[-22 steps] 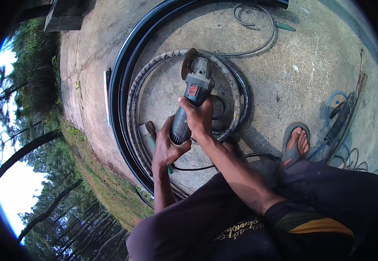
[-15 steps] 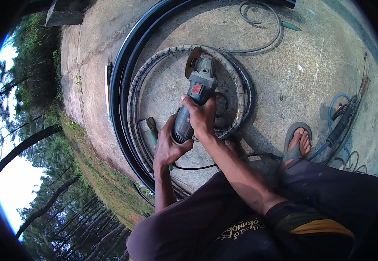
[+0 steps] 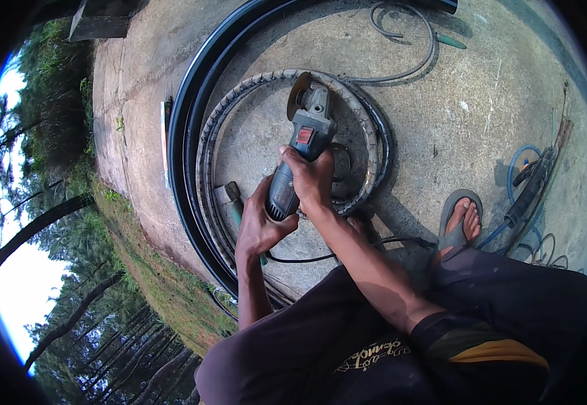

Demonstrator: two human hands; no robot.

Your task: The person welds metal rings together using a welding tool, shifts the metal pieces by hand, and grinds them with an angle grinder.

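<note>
Both hands hold a grey and black angle grinder (image 3: pixel 307 123) with a red switch, its cutting disc (image 3: pixel 297 96) at the far end. My right hand (image 3: pixel 315 179) wraps round the middle of the body, thumb on top. Round the rear end by the vents closes my left hand (image 3: pixel 261 219), its fingers partly hidden beneath. Under and around the tool lies a coil of ribbed hose (image 3: pixel 207 145) on the concrete. A hammer (image 3: pixel 228 196) with a green handle lies just beyond my left hand. I cannot tell whether the disc is spinning.
A large bent black pipe (image 3: pixel 180 128) curves round the coil. A grey cable (image 3: pixel 412 73) and a green-handled tool (image 3: pixel 451 42) lie at the far right. Blue hose (image 3: pixel 513 175) and a dark rod (image 3: pixel 533 192) lie beyond my sandalled foot (image 3: pixel 461 223). Grass (image 3: pixel 151 250) borders the concrete.
Almost nothing differs. The whole view has shifted very slightly; both hands keep the same grip on the angle grinder.
</note>
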